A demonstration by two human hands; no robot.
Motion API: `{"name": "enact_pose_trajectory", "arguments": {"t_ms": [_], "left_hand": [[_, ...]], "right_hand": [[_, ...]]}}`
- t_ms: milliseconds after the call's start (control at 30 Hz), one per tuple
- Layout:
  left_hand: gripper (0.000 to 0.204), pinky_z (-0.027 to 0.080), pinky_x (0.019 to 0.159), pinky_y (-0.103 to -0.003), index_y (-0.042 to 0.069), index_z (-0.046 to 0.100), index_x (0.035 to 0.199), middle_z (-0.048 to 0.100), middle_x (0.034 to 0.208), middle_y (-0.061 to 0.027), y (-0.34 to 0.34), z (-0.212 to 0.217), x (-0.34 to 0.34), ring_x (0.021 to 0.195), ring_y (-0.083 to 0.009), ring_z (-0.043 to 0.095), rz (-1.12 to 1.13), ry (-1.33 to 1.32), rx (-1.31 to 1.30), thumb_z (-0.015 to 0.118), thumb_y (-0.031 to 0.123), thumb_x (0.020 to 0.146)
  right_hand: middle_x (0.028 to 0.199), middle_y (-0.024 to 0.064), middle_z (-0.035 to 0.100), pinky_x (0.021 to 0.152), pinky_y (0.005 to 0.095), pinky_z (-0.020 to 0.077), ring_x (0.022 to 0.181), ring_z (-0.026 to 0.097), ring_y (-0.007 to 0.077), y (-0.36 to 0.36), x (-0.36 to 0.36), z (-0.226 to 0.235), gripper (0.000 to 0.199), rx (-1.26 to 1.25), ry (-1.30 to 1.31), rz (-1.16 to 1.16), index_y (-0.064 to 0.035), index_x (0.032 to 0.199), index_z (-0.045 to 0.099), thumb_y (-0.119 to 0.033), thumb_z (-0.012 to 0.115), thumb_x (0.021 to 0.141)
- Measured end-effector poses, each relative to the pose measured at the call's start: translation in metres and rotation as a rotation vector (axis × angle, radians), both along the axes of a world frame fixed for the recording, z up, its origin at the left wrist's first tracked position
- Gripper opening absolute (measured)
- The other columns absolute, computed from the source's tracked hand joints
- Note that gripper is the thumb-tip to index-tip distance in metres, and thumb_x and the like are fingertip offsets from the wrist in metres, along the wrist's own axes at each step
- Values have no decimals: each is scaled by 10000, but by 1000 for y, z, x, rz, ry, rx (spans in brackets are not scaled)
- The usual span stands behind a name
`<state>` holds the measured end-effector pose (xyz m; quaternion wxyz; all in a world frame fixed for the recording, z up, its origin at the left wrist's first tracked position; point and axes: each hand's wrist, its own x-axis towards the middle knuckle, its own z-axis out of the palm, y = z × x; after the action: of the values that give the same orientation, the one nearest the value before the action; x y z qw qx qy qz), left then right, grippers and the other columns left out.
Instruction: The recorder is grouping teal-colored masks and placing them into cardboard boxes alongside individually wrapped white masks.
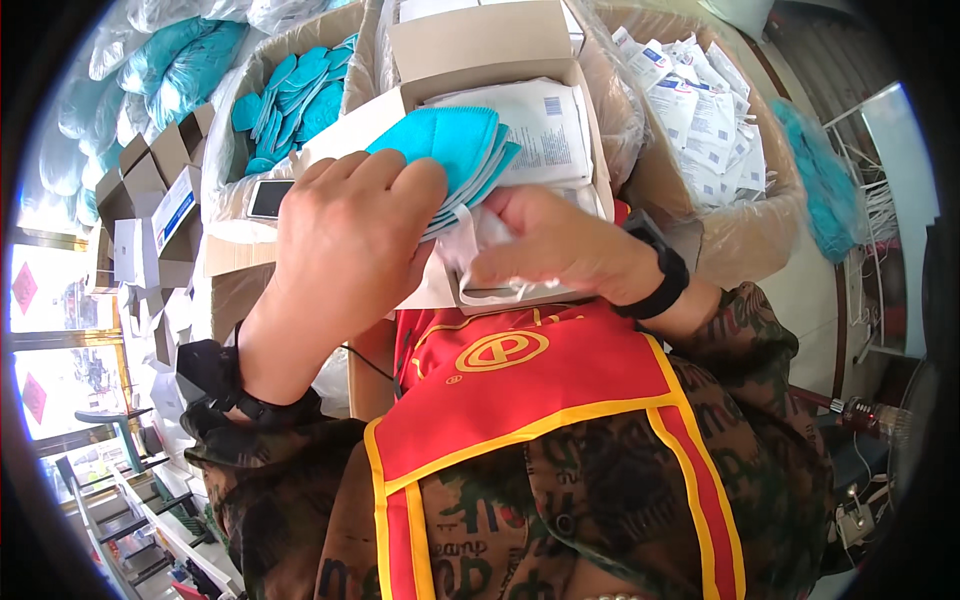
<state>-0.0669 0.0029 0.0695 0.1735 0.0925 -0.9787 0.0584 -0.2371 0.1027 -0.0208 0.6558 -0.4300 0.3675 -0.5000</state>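
Clamped left hand (352,222) and fingers on blue masks (450,145), seemingly gathered straps (462,223) with the right hand (565,245), couldn't tell its finger grip, and probably needed tucking next.

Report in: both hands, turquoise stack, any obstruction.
Left hand gripping turquoise mask stack. Right hand close by, grip unclear. Left hand hides part of stack; open carton below.

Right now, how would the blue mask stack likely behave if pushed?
The blue mask stack probably flexes: its layers look thin and fabric-like. Those layers may slide, since their edges fan apart in the left hand.
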Motion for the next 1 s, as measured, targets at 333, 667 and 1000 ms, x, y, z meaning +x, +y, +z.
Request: {"name": "enact_pose_trajectory", "arguments": {"t_ms": [333, 667, 1000], "left_hand": [[274, 491, 651, -411, 31, 550, 835, 601, 773, -171, -2, -30, 13, 762, -396, 611, 79, -122, 697, 725, 117, 642], [293, 463, 566, -389, 68, 514, 779, 524, 686, -88, 16, -38, 9, 624, -310, 567, -403, -142, 813, 710, 180, 593], [217, 441, 492, -342, 72, 552, 719, 477, 608, -64, 12, -8, 87, 530, -242, 530, -141, -192, 508, 703, 153, 585]], "right_hand": [[891, 79, 527, 748, 288, 417, 856, 527, 203, 36, -18, 43, 102, -613, 563, -57, -30, 856, 582, -53, 680, 860], [763, 86, 537, 601, 405, 402, 674, 542, 303, 48, 12, 65, 225, -664, 222, 310, -35, 867, 573, -202, 720, 839], [689, 57, 572, 520, 333, 414, 608, 582, 238, 94, -65, 112, 254, -416, 245, 492, -71, 782, 572, -281, 668, 888]]}}
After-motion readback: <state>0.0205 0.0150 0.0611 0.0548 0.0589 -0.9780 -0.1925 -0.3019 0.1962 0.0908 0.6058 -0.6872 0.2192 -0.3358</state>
